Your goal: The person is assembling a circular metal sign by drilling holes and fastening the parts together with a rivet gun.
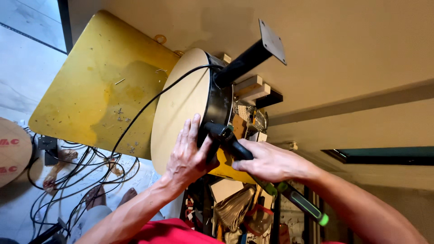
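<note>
A round disc [178,106] of pale board with a black padded rim [218,99] stands on edge against a yellow tabletop [95,81]. A black post with a grey square plate [272,39] sticks out from its black side. My left hand [187,156] grips the disc's edge, fingers flat on the pale face and thumb over the rim. My right hand [269,160] is closed around a black tool [226,138] whose head presses on the rim. A black and green handle [305,205] runs out under my right wrist. I cannot tell whether it belongs to the same tool.
A black cable [135,119] runs across the disc and the tabletop to a tangle of cables [77,169] on the pale floor. A brown roll [11,151] sits at the left edge. Small boxes and clutter [253,90] lie behind the disc, and stacked items [235,205] lie beneath my hands.
</note>
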